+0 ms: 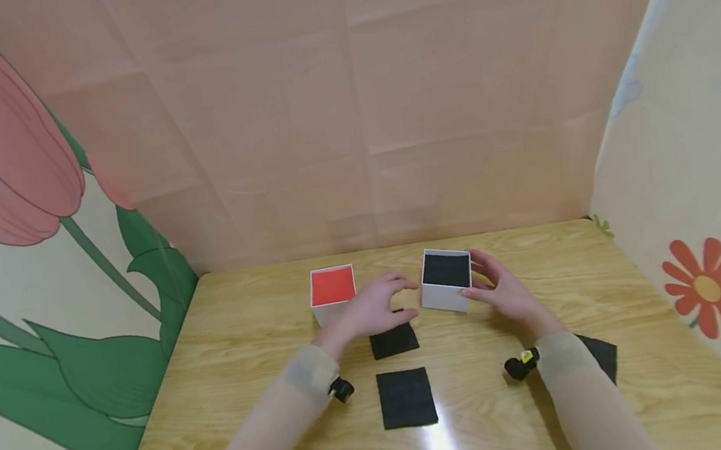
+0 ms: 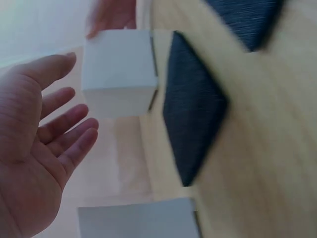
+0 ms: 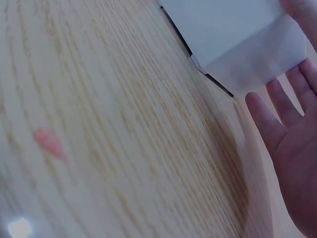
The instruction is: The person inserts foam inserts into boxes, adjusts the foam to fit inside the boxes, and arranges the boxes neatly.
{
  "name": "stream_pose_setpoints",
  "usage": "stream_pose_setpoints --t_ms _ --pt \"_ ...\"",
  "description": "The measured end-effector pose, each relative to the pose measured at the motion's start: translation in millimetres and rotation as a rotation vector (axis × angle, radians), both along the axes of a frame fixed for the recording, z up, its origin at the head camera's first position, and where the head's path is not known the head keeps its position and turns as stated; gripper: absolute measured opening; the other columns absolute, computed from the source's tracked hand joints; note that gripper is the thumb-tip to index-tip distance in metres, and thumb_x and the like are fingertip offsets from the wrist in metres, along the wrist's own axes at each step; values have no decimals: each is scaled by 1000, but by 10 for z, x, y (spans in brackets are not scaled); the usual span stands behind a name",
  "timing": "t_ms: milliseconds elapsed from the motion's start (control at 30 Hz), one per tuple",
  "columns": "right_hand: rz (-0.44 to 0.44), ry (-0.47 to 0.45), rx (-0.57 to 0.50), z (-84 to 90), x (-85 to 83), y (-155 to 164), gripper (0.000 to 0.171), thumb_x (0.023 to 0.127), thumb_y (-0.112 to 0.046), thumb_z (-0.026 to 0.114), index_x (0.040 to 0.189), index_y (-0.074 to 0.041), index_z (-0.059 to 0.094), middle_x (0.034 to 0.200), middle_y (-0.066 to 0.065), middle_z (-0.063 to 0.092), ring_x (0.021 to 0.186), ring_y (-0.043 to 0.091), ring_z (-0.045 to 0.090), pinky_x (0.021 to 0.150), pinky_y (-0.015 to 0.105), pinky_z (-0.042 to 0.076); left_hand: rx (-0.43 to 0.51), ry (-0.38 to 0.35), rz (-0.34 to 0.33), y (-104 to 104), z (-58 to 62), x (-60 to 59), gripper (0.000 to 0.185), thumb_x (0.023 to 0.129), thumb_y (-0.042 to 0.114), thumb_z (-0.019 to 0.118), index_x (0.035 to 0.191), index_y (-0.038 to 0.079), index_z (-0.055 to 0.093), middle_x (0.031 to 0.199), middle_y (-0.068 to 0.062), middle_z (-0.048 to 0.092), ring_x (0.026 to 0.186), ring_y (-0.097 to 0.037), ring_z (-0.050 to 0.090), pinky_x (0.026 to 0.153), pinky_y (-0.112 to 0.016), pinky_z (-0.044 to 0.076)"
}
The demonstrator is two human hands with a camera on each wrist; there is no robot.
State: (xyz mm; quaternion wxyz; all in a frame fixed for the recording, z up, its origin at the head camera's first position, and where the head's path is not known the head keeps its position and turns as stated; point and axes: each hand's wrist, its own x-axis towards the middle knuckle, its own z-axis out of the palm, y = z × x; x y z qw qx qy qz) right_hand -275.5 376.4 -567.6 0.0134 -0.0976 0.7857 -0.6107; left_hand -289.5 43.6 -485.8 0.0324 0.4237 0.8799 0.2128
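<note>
- Where the floral backdrop panels close in on three sides, wooden bench (image 1: 247, 344), pale grain, glare streak at 6 o'clock.
- Right hand (image 1: 506, 289) at 3 o'clock of the black-topped box (image 1: 446, 280), fingers straight and spread, fingertips against its right wall; no curl round it visible in the right wrist view.
- Left hand (image 1: 374, 307) at 9 o'clock of that box, palm open, fingers relaxed, holding nothing; near the box's left wall, touching or not cannot be told.
- Black-topped box: white walls, upright on the bench, between the two hands, slightly turned.
- Red-topped box (image 1: 332, 292): white walls, upright, at 9 o'clock of the left hand, just beside it.
- Black square (image 1: 406, 397) flat at 6 o'clock, between the forearms.
- Second black square (image 1: 393, 340) at 12 o'clock of the first, partly under the left hand.
- Third black square (image 1: 601, 354) at 4 o'clock, mostly hidden beneath the right forearm.
- Small wrist cameras, one on each forearm, black.
</note>
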Motion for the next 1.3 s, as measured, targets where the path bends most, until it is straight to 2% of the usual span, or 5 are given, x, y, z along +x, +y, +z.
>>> stream_pose_setpoints --t_ms 233,400,800,1033,1300 --pt "-3 -3 15 -6 3 11 99 97 -19 83 172 -16 19 174 15 27 157 45 30 122 57 30 -13 -42 -11 -182 -227 151 58 99 39 78 148 11 64 149 -4 60 136 -20 57 114 -35 47" --pt "3 0 24 0 0 10 99 97 -19 83 172 -15 18 174 17 26 157 46 29 122 58 29 -56 -77 13 -283 -366 232 66 97 40 80 153 11 59 154 -6 55 139 -21 54 118 -35 44" --pt "0 4 35 -1 -6 19 99 98 -20 82 172 -16 18 174 16 26 158 43 27 123 58 28 -145 -145 86 -367 -490 282 89 91 47 85 164 17 44 167 -6 41 151 -25 42 122 -41 40" --pt "2 -2 28 -10 -8 39 99 98 -20 82 172 -14 17 175 17 25 157 46 27 123 60 27 -178 -108 110 -356 -554 279 98 93 49 83 168 12 33 170 -9 37 154 -25 38 124 -39 36" --pt "2 -2 35 -5 -19 30 99 98 -21 82 172 -12 17 175 16 25 158 45 26 123 60 27 -171 -119 123 -368 -580 275 99 92 47 83 169 13 32 169 -11 38 155 -29 36 125 -42 35"
